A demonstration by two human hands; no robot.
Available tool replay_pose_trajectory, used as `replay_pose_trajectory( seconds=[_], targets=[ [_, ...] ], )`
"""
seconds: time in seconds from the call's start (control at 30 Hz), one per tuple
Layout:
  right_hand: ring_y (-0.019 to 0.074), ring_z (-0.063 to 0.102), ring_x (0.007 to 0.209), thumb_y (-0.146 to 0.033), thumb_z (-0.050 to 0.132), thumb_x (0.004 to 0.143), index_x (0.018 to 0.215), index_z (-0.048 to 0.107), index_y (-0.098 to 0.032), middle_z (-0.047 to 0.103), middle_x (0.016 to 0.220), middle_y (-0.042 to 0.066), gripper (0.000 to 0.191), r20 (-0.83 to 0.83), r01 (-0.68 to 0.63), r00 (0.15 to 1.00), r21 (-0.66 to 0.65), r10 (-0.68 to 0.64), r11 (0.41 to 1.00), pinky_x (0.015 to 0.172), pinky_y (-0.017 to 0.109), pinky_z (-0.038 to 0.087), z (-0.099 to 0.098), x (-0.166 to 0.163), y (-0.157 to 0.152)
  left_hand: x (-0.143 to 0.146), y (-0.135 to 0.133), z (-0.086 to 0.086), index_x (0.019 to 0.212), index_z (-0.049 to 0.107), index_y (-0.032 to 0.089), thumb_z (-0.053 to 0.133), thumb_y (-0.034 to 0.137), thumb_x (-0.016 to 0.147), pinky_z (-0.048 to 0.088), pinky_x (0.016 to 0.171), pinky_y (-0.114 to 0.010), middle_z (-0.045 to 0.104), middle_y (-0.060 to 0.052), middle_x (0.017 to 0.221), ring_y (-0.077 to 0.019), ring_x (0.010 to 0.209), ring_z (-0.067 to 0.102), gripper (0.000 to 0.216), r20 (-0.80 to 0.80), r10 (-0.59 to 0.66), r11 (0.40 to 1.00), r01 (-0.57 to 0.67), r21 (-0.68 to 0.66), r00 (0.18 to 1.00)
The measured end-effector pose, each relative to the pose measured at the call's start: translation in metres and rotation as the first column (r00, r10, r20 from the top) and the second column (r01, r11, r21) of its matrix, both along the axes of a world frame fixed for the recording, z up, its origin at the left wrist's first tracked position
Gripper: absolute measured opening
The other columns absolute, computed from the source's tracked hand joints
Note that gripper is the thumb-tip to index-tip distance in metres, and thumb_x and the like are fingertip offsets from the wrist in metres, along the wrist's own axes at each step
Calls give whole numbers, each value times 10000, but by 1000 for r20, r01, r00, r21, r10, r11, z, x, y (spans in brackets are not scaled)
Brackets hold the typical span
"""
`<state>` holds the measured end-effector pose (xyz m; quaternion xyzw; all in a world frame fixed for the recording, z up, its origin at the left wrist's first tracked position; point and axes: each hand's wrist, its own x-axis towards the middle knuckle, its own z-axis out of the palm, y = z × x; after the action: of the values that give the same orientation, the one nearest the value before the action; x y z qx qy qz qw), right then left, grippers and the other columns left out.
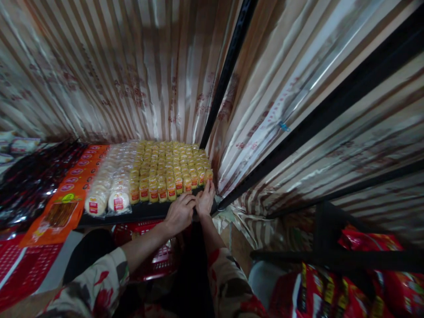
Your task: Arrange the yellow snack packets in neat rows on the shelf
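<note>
Many small yellow packets (168,165) with red labels stand in rows on a dark shelf (139,213). Both my hands are at the shelf's front right corner. My left hand (179,213) is curled, its fingers pressed against the front row of packets. My right hand (206,198) lies beside it with fingers up against the packet at the right end of the front row. What either hand grips is hidden. Both sleeves have a floral print.
Round white cakes in clear wrap (107,190) lie left of the yellow packets, then orange packets (68,194) and dark glossy bags (29,181). A red basket (155,258) sits below the shelf. Red snack bags (347,287) fill the lower right. Striped foil sheeting (132,70) and black frame bars (228,70) enclose the corner.
</note>
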<state>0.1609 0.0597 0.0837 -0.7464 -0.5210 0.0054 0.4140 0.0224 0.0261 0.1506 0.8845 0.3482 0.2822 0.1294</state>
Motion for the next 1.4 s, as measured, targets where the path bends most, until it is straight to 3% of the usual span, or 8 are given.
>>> replay_pose_trajectory(
  seconds=[0.27, 0.37, 0.53, 0.73, 1.0, 1.13, 1.27, 1.4],
  targets=[
    [262, 292, 1299, -217, 374, 844, 1398, 284, -129, 345, 1397, 161, 568, 1, -7, 1000, -30, 7, 1000, 1049, 431, 316, -1, 1, 1, 54, 71, 12, 1194, 559, 76, 355, 155, 895, 293, 1079, -428, 506, -138, 1330, -246, 1333, 312, 370, -418, 24, 970, 81, 231, 908],
    [277, 298, 1292, -246, 440, 814, 1405, 270, -148, 333, 1409, 154, 623, 0, -12, 1000, -27, 12, 1000, 1043, 445, 322, -1, 1, 1, 57, 80, 13, 1239, 524, 48, 344, 141, 892, 257, 1099, -416, 487, -145, 1349, -244, 1352, 281, 402, -524, 9, 950, 155, 270, 852],
    [281, 276, 1302, -124, 393, 776, 1400, 300, -160, 309, 1425, 149, 632, 31, -8, 999, -42, 10, 999, 1043, 482, 302, 0, -1, 1, 47, 83, 6, 1222, 542, 26, 366, 180, 885, 218, 1112, -457, 470, -160, 1361, -285, 1362, 249, 410, -589, 32, 928, 194, 317, 807],
    [286, 274, 1303, -100, 385, 767, 1376, 346, -145, 293, 1439, 153, 613, 56, -8, 998, -51, 11, 999, 1051, 499, 280, -2, -3, 2, 41, 86, 1, 1224, 544, 50, 374, 206, 885, 220, 1109, -453, 472, -139, 1363, -290, 1357, 258, 410, -582, 29, 916, 212, 341, 812],
    [281, 308, 1296, -268, 455, 809, 1361, 340, -67, 336, 1415, 191, 598, 20, -43, 999, -53, 45, 998, 1053, 431, 309, -1, 0, 1, 52, 86, 3, 1176, 573, 26, 393, 151, 875, 235, 1112, -435, 515, -166, 1314, -277, 1329, 322, 373, -543, -3, 937, 192, 291, 840],
    [283, 320, 1283, -233, 442, 816, 1333, 392, -107, 365, 1382, 184, 535, 31, -24, 999, -36, 25, 999, 1046, 451, 314, -4, 1, 1, 54, 81, 3, 1227, 529, 27, 374, 140, 882, 269, 1102, -401, 475, -146, 1360, -269, 1336, 312, 395, -476, -23, 954, 162, 253, 879],
    [241, 368, 1244, -172, 337, 844, 1293, 436, -140, 427, 1319, 162, 461, -7, -3, 1000, 21, 3, 1000, 1029, 434, 340, -10, 6, -1, 45, 52, 1, 1261, 496, 68, 381, 167, 885, 320, 1081, -355, 478, -121, 1363, -227, 1323, 339, 406, -275, -68, 974, 124, 192, 959],
    [221, 484, 1135, -162, 344, 804, 1226, 484, -109, 513, 1195, 169, 447, -104, -2, 994, 152, 18, 988, 974, 404, 395, -8, 9, -4, 18, -9, -17, 1163, 558, 124, 399, 155, 861, 398, 1026, -334, 565, -106, 1244, -191, 1215, 456, 342, -56, -71, 993, 76, 88, 996]
  ],
)
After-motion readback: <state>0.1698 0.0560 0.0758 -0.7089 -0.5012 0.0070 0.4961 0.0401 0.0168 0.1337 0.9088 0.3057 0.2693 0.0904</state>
